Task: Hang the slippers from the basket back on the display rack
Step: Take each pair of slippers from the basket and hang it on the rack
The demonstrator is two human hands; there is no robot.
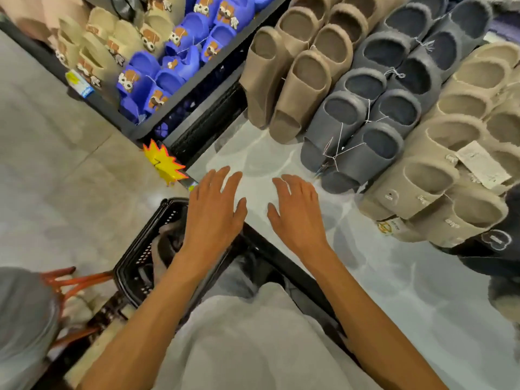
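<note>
— Below the left hand (215, 209), at the bottom-left of the head view, the black basket (132, 266) is seen on the floor, and a dark grey slipper (166, 246) is made out inside it, half covered by the wrist.

— Which way is that slipper to be reached from the hands?

— Downward and slightly back toward the body. It is lain over by the left hand, so that hand is judged the nearer; the right hand (298, 212) is held well apart from the basket, over the pale rack surface (394, 277).

— And its long axis?

— It cannot be told with certainty — only a curved part of the slipper is shown through the gap beside the forearm. How many slippers remain in the basket cannot be told either.

— How are the hands held?

— Both are spread wide, palms down, fingers apart; nothing is gripped by either.

— What is held by the rack?

— Rows of slides are stood on it: tan slides (292, 80) farthest left, dark grey slides (374, 114) beside them, beige slides (450, 153) to the right with a paper tag (481, 164) lying on them. A bare patch of the surface is left just in front of the grey rows, near the right hand.

— And beyond?

— A second shelf is filled with blue cartoon slippers (174, 60) and cream ones (92, 49); a yellow starburst price sign (161, 161) is fixed at its corner, just beside the left fingertips.
</note>
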